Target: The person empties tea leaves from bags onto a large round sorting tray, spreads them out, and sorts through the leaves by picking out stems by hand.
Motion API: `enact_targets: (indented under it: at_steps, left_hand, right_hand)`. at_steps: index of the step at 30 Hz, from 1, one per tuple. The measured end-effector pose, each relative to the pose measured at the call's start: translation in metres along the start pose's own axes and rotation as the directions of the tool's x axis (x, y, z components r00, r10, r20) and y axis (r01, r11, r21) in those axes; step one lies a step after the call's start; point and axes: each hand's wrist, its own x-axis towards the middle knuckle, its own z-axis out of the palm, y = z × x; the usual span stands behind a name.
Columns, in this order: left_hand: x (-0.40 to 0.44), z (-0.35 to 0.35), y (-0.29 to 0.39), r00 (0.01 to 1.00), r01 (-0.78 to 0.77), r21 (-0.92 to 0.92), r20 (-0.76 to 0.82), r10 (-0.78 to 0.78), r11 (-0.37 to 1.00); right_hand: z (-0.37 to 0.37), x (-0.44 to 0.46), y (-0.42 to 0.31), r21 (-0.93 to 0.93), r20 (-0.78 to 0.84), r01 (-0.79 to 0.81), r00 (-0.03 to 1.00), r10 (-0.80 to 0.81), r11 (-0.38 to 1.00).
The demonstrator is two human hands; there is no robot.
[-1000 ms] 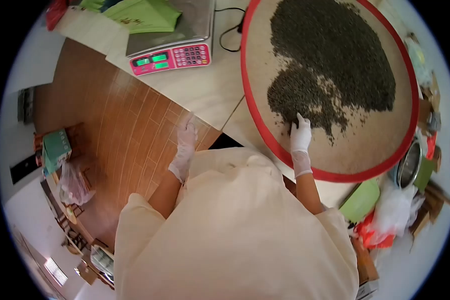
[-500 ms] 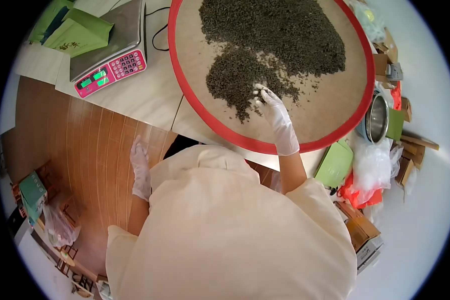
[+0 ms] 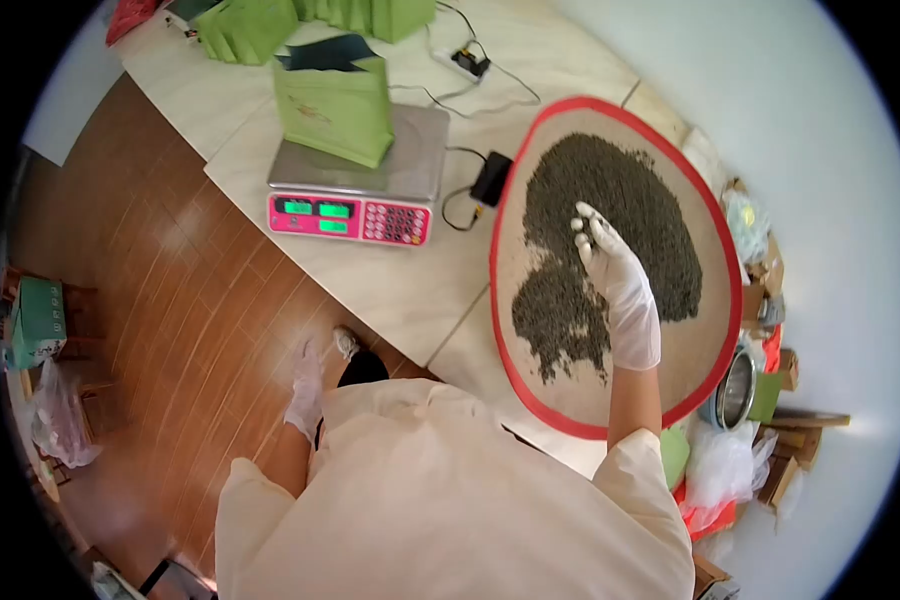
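My right hand (image 3: 622,290), in a thin white glove, is over the heap of dark dried tea leaves (image 3: 640,200) on a round, red-rimmed tray (image 3: 695,360). Its fingers are curled together, with dark bits of leaf showing between them. A smaller patch of leaves (image 3: 550,315) lies below, joined to the big heap. My left hand (image 3: 306,385), gloved too, hangs beside my body over the floor, fingers stretched out and holding nothing. Left of the tray, a green paper bag (image 3: 335,110) stands upright with its top open on a pink-fronted digital scale (image 3: 350,220).
More green bags (image 3: 250,30) stand at the table's far end. A black power adapter (image 3: 492,178) and cables lie between scale and tray. To the right are a metal bowl (image 3: 737,390), plastic bags (image 3: 720,460) and cardboard pieces. Wooden floor (image 3: 190,300) borders the table's left edge.
The view has swung, bringing the scale and upright bag further into sight. My right hand has moved from the smaller patch to over the larger heap. My left hand still hangs down.
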Motion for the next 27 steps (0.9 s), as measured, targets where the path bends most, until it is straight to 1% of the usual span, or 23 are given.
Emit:
enact_targets:
  at_steps: [1, 3, 5, 6, 7, 8, 9, 10, 11, 12, 13, 14, 15, 16, 20, 22, 23, 25, 26, 27]
  left_hand:
    - [0.013, -0.015, 0.001, 1.0, 0.005, 0.003, -0.025, -0.005, 1.0]
    - [0.045, -0.057, -0.008, 0.999, -0.014, -0.083, -0.044, 0.01, 0.996]
    - [0.077, -0.098, -0.014, 0.997, -0.027, -0.175, -0.07, 0.015, 0.984]
    - [0.087, -0.12, -0.013, 0.981, 0.013, -0.148, -0.192, -0.041, 0.989]
    - [0.094, -0.137, -0.017, 0.946, 0.062, -0.127, -0.309, -0.099, 0.99]
    - [0.094, -0.152, -0.018, 0.941, 0.067, -0.152, -0.318, -0.113, 0.986]
    - [0.09, -0.171, -0.015, 0.938, 0.01, -0.161, -0.339, -0.065, 0.987]
    - [0.088, -0.188, -0.013, 0.932, -0.05, -0.162, -0.362, -0.012, 0.986]
    - [0.093, -0.204, -0.022, 0.928, -0.05, -0.165, -0.372, -0.015, 0.985]
    - [0.1, -0.221, -0.042, 0.902, -0.034, -0.187, -0.429, -0.05, 0.982]
    - [0.102, -0.234, -0.054, 0.872, -0.018, -0.212, -0.482, -0.089, 0.977]
    - [0.1, -0.243, -0.056, 0.868, -0.012, -0.215, -0.487, -0.096, 0.977]
    - [0.098, -0.25, -0.059, 0.858, 0.008, -0.23, -0.499, -0.125, 0.973]
    - [0.096, -0.254, -0.064, 0.847, 0.031, -0.245, -0.508, -0.156, 0.969]
    - [0.109, -0.263, -0.092, 0.855, 0.056, -0.242, -0.49, -0.172, 0.969]
    - [0.119, -0.257, -0.097, 0.855, 0.115, -0.184, -0.483, -0.191, 0.976]
    - [0.12, -0.252, -0.093, 0.854, 0.124, -0.179, -0.481, -0.196, 0.976]
    - [0.12, -0.238, -0.079, 0.877, 0.191, -0.12, -0.425, -0.224, 0.974]
    - [0.122, -0.232, -0.078, 0.887, 0.19, 0.013, -0.43, -0.166, 0.982]
    - [0.124, -0.227, -0.078, 0.897, 0.19, 0.152, -0.428, -0.108, 0.97]
  right_hand:
    - [0.026, 0.027, -0.007, -0.02, 0.019, 0.006, 1.0, -0.005, 1.0]
    - [0.083, 0.082, -0.017, -0.008, 0.188, -0.006, 0.982, 0.007, 1.0]
    - [0.139, 0.141, -0.023, -0.085, 0.224, 0.024, 0.975, -0.004, 0.996]
    - [0.167, 0.172, -0.023, -0.114, 0.258, 0.029, 0.966, 0.002, 0.993]
    - [0.195, 0.197, -0.021, -0.16, 0.246, 0.048, 0.969, -0.007, 0.986]
    - [0.215, 0.229, -0.015, -0.215, 0.243, 0.054, 0.97, 0.0, 0.975]
    - [0.233, 0.258, -0.009, -0.26, 0.24, 0.06, 0.971, 0.004, 0.964]
    - [0.247, 0.283, -0.003, -0.263, 0.251, 0.054, 0.968, 0.014, 0.963]
    - [0.261, 0.304, 0.003, -0.446, 0.22, 0.042, 0.973, 0.065, 0.894]
    - [0.273, 0.319, 0.01, -0.609, 0.181, 0.026, 0.978, 0.106, 0.793]
    - [0.286, 0.327, 0.017, -0.607, 0.184, 0.021, 0.976, 0.115, 0.794]
    - [0.3, 0.333, 0.023, -0.839, 0.116, 0.032, 0.986, 0.122, 0.544]
    - [0.309, 0.34, 0.027, -0.973, 0.051, 0.026, 0.993, 0.106, 0.229]
    - [0.298, 0.363, 0.033, -0.995, 0.068, 0.059, 0.99, 0.123, 0.08]
    - [0.322, 0.36, 0.027, -1.0, 0.005, 0.001, 0.986, 0.165, 0.024]
    - [0.316, 0.364, 0.023, -0.978, 0.073, 0.048, 0.99, 0.121, 0.201]
    - [0.317, 0.36, 0.021, -0.978, 0.064, 0.037, 0.99, 0.126, 0.203]
    - [0.319, 0.351, 0.017, -0.966, 0.135, 0.105, 0.985, 0.112, 0.234]
    - [0.316, 0.349, 0.018, -0.969, 0.161, 0.148, 0.985, 0.053, 0.199]
    - [0.313, 0.347, 0.018, -0.968, 0.146, 0.128, 0.987, 0.07, 0.216]
